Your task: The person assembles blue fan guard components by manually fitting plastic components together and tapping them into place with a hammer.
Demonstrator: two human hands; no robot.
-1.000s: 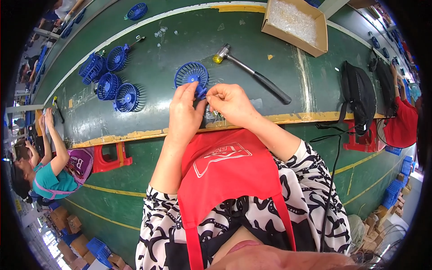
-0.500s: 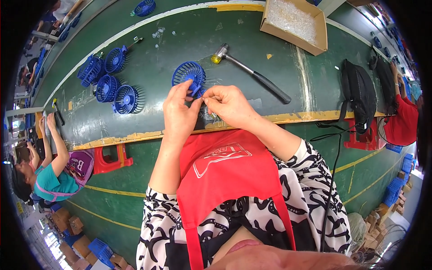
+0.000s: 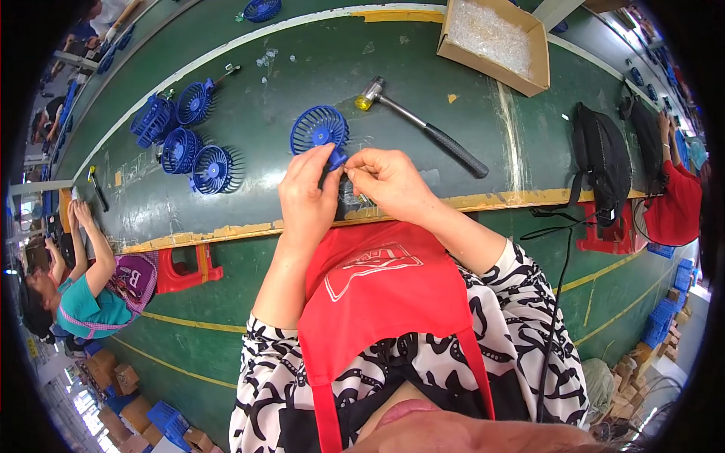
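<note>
A round blue slatted fan housing (image 3: 308, 134) rests over the green bench in front of me. My left hand (image 3: 308, 189) pinches its small solid blue neck between thumb and fingertips. Close on the right, my right hand (image 3: 389, 180) has thumb and forefinger pressed together at that neck, on something thin and too small to make out. Just beyond lies a mallet (image 3: 430, 133) with a yellow-and-black head and a dark grip, its handle slanting toward me. Below my fingertips, a few small shiny bits are partly hidden.
Several blue fan housings (image 3: 211, 167) stand at the left, with small clear pieces (image 3: 266, 57) beyond them. A cardboard box (image 3: 495, 45) of clear parts is at the far right, a black bag (image 3: 602, 162) at the right edge. Co-workers sit on both sides.
The housing has tilted slightly and more of its neck shows above my left fingers. Both hands stay close together. On the far strip, another blue housing has shifted right.
</note>
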